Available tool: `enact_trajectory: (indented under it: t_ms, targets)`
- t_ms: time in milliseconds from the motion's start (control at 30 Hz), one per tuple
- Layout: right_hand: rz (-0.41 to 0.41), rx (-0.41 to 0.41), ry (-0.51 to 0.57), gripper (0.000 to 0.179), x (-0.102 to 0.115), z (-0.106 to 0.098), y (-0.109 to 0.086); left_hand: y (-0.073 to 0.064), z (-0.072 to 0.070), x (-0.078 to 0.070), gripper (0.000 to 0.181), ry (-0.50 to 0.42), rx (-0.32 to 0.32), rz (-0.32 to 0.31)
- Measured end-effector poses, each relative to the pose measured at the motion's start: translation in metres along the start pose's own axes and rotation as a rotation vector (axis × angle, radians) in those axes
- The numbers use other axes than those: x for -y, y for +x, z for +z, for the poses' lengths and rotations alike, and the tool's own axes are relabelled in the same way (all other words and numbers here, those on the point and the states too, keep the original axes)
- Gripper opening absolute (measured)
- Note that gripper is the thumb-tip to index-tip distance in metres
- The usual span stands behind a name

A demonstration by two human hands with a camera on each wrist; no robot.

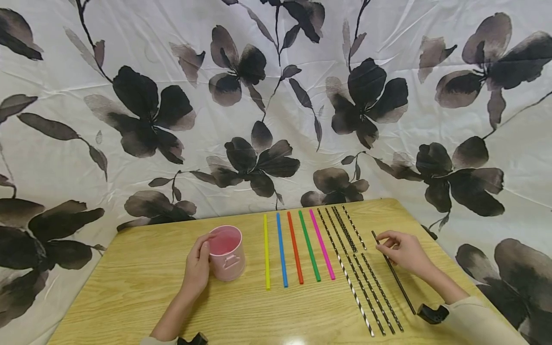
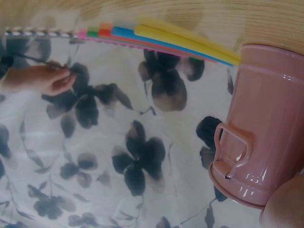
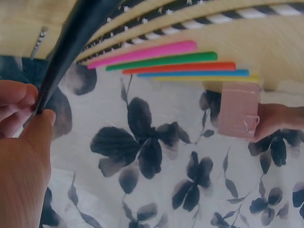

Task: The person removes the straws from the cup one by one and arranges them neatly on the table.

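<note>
My left hand (image 1: 198, 263) grips a small pink metal bucket (image 2: 266, 114) from its left side, fingers at the rim. The bucket stands upright on the table, with a little handle bracket on its wall; no straws show inside it. At the right, my right hand (image 1: 403, 249) pinches a plain black straw (image 1: 398, 282) near its far end between thumb and fingertips. In the right wrist view the black straw slants up close to the camera from the pinching fingers (image 3: 42, 128). Patterned black straws (image 1: 362, 287) lie just left of this hand.
Between the hands lie yellow (image 1: 267, 254), blue (image 1: 282, 251), red (image 1: 295, 249), green (image 1: 309, 247) and pink (image 1: 322, 244) straws, side by side. Shorter patterned pieces (image 1: 354, 227) lie behind the longer ones. A floral cloth (image 1: 302, 120) hangs behind the wooden table (image 1: 142, 258).
</note>
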State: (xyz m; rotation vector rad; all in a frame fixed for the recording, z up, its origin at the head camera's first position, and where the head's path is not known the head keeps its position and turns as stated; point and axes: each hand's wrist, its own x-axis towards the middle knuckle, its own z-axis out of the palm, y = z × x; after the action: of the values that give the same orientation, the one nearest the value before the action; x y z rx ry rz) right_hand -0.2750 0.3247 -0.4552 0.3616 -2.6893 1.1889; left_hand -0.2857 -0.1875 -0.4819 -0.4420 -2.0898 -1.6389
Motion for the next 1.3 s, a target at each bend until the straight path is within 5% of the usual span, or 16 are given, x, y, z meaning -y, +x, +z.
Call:
enact_trajectory:
  t_ms: [100, 967, 1300]
  targets:
    - [0.031, 0.015, -0.004, 0.022, -0.007, 0.005, -0.004, 0.001, -0.002, 0.012, 0.031, 0.021, 0.000, -0.007]
    - [0.090, 0.062, -0.076, 0.023, -0.029, 0.027, -0.014, 0.000, -0.001, 0.013, 0.031, 0.027, -0.002, 0.011]
    - [0.077, 0.055, -0.101, 0.024, -0.029, 0.029, -0.014, -0.001, 0.000, -0.009, 0.030, 0.012, -0.009, -0.004]
